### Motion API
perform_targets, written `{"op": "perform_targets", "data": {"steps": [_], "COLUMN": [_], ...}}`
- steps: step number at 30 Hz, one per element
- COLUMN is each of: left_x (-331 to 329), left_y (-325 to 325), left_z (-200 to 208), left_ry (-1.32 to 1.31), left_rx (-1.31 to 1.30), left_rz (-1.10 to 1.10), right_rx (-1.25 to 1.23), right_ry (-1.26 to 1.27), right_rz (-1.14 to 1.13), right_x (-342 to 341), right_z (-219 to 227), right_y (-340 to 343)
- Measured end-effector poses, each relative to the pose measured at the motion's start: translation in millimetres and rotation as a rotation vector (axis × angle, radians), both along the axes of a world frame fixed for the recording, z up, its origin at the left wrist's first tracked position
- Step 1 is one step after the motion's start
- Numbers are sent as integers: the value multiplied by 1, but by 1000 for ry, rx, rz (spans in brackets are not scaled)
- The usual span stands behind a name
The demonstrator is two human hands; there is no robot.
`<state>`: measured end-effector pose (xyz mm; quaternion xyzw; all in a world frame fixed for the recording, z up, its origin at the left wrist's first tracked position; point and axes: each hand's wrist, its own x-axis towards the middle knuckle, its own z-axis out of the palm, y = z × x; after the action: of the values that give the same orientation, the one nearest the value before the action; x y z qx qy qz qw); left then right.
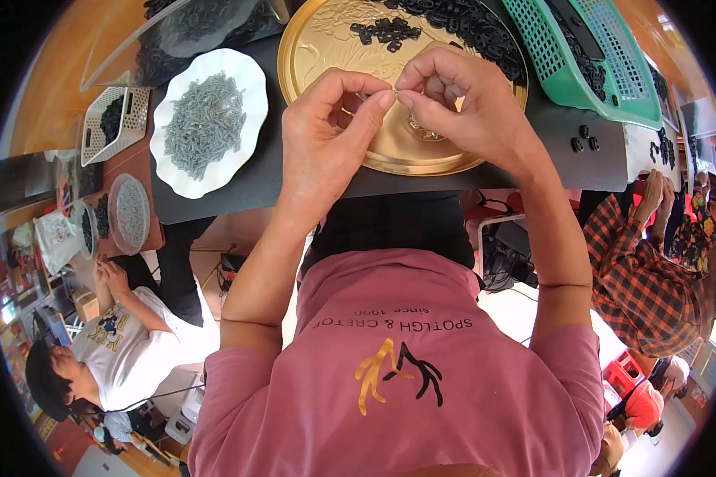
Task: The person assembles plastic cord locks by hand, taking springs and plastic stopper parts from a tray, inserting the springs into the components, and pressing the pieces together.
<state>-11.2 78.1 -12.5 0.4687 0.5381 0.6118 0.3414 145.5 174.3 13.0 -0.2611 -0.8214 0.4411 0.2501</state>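
Note:
My left hand (334,119) and my right hand (461,99) meet fingertip to fingertip above a round gold tray (314,40). Thumb and forefinger of each are pinched together. Whatever lies between them is too small to make out. Small black plastic parts (386,33) sit in a little group on the tray, and a larger heap of black parts (473,28) covers its far right side. Partly hidden under my right hand are small shiny pieces (423,129). A white wavy-edged plate (251,127) to the left carries a pile of thin grey metal pieces (205,123).
At right stands a green plastic basket (640,107) of black parts, with several loose black parts (585,143) near it. A clear bin (191,40) and a white basket (134,127) are at left. Other people sit on both sides, one in a checked shirt (644,286).

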Motion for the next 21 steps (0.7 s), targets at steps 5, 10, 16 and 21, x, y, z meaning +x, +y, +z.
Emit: {"op": "perform_targets", "data": {"steps": [5, 10, 16, 21], "left_x": [1, -1, -2, -2], "left_y": [-3, -4, -3, -2], "left_z": [10, 8, 3, 3], "left_ry": [-150, -144, -20, 167], "left_rx": [-135, -133, -44, 51], "left_rz": [-39, -57, -42, -3], "right_rx": [-399, -560, -512, -526], "right_ry": [203, 172, 197, 264], "right_rz": [-11, -45, -134, -164], "right_x": [-3, -3, -5, -5], "right_z": [-10, -4, -4, -4], "right_y": [-4, -10, -19, -25]}}
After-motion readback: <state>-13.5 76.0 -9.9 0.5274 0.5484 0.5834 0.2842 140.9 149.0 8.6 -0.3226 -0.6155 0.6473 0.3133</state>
